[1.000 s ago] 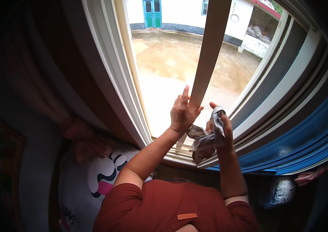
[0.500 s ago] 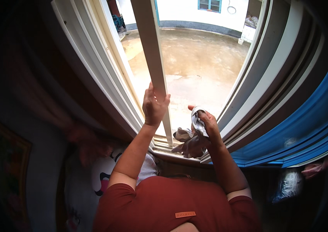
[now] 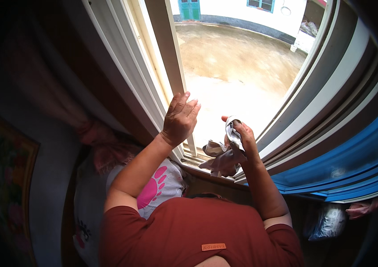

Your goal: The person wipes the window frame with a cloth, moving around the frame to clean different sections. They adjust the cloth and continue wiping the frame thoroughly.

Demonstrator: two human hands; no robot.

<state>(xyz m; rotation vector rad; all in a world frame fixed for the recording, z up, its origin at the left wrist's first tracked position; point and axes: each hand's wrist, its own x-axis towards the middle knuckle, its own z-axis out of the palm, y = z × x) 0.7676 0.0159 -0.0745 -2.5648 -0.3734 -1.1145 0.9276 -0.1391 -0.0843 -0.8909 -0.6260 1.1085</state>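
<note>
My left hand (image 3: 181, 118) is raised at the upright edge of a sliding window sash (image 3: 167, 49). Its fingers are stretched out, and it looks flat against the sash or just in front of it. A crumpled grey-and-white cloth (image 3: 224, 161) hangs from my right hand (image 3: 246, 139), whose fingers are closed round its upper part. The loose end of the cloth dangles above the sill, close to the bottom track (image 3: 196, 159). Between the sash and the right side of the frame, the window stands open.
Blue panels (image 3: 344, 151) line the right side beyond the pale window frame (image 3: 282, 118). A pink tied curtain (image 3: 102, 138) hangs at the left, above a white cover with a pink paw print (image 3: 153, 187). A shiny bag (image 3: 330, 222) lies lower right. Outside is a courtyard (image 3: 238, 53).
The sash has slid left, closer to the left jamb. My left hand has loosened from round its edge, fingers now straighter. The view has turned left; my right hand keeps the cloth.
</note>
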